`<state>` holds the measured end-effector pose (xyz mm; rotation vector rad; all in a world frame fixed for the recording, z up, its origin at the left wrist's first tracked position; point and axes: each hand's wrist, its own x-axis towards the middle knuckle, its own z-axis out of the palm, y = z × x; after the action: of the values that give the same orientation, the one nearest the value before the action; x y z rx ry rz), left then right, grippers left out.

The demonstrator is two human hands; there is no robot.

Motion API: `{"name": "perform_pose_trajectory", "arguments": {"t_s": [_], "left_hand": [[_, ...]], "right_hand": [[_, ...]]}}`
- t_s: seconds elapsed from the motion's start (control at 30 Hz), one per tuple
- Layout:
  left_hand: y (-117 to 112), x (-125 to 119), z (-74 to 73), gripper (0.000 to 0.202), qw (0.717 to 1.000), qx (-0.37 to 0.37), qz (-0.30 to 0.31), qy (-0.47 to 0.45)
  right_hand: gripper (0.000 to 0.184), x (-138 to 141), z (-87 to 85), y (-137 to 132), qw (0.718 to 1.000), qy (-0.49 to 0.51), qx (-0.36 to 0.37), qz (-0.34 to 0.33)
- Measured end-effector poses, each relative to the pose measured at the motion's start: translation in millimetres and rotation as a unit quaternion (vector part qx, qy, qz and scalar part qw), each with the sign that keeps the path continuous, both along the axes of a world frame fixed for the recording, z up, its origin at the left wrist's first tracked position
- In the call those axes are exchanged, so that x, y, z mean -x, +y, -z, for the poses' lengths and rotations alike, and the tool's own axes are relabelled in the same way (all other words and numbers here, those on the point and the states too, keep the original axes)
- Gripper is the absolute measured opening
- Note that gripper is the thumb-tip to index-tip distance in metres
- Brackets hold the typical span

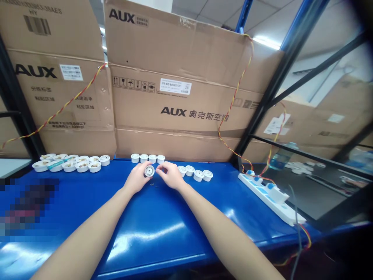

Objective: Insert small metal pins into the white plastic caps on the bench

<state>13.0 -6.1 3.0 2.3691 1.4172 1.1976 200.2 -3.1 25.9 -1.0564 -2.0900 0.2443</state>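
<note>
My left hand [135,179] is closed around a small round white plastic housing [149,171], its open side with inner fittings facing me. Just to the right, my right hand [171,175] has thumb and fingertips pinched together close to the housing; whatever lies between them, if anything, is too small to make out. Tiny dark pieces [152,184] lie on the blue table [163,225] below both hands. Behind the left hand stands a short row of similar white housings [144,158]. Another group of white housings [199,175] sits beside my right hand, partly hidden by it.
At the left back, white cups [70,166] hold small parts, with a teal tool-like object [56,163] across them. A white power strip [271,198] with plugs lies at the right edge. Cardboard boxes [180,50] wall the back; black rack posts [256,112] rise on the right.
</note>
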Motion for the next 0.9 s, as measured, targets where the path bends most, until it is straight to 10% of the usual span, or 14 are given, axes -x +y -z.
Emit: {"name": "perform_pose_trajectory", "arguments": {"t_s": [0.67, 0.9], "left_hand": [[-9, -8, -8.8, 0.035, 0.996, -0.083, 0.025, 0.021], [-12, -9, -8.6, 0.046, 0.999, -0.05, 0.008, -0.009]], "right_hand": [[0.032, 5, 8.8, 6, 0.963, 0.214, 0.156, -0.052], [0.047, 10, 1.6, -10, 0.995, 0.085, 0.017, -0.058]]}}
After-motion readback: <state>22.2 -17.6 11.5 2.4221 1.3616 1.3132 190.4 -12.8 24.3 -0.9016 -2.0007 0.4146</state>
